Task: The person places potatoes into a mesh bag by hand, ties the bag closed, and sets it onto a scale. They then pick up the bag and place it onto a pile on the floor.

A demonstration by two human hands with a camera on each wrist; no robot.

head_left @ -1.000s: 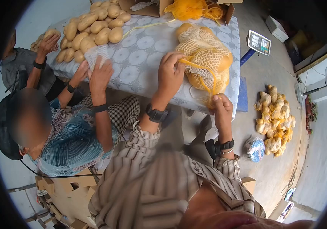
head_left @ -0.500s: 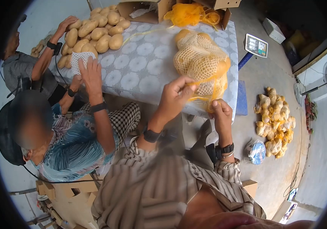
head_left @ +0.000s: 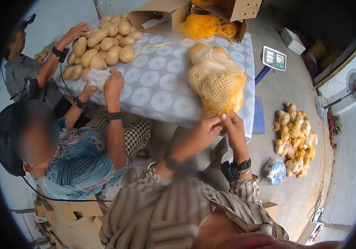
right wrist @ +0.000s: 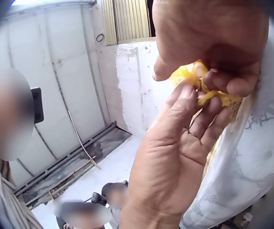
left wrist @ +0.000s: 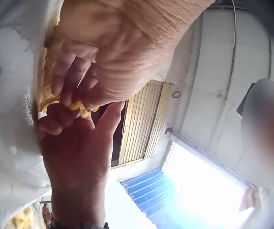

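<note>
A yellow mesh bag (head_left: 217, 79) packed with potatoes in white foam netting lies at the near right end of the table. Both hands meet at its gathered mouth, on the side facing me. My left hand (head_left: 205, 135) pinches the yellow netting (right wrist: 189, 75) between thumb and fingers. Right beside it, my right hand (head_left: 235, 129) pinches the same gathered netting, fingertips close to the left ones. In the left wrist view, yellow strands (left wrist: 82, 109) show between the two sets of fingers. The fingers hide most of the bag's neck.
Bare potatoes (head_left: 113, 54) are heaped at the table's left, where two people work; one handles a white foam net (head_left: 99, 78). Behind the bag are cardboard boxes (head_left: 155, 16) and loose yellow netting (head_left: 198, 27). A scale (head_left: 274, 58) and filled bags (head_left: 296, 139) stand right.
My left hand has come down and right to meet the right hand at the bag's mouth. The spread yellow netting is now bunched between them.
</note>
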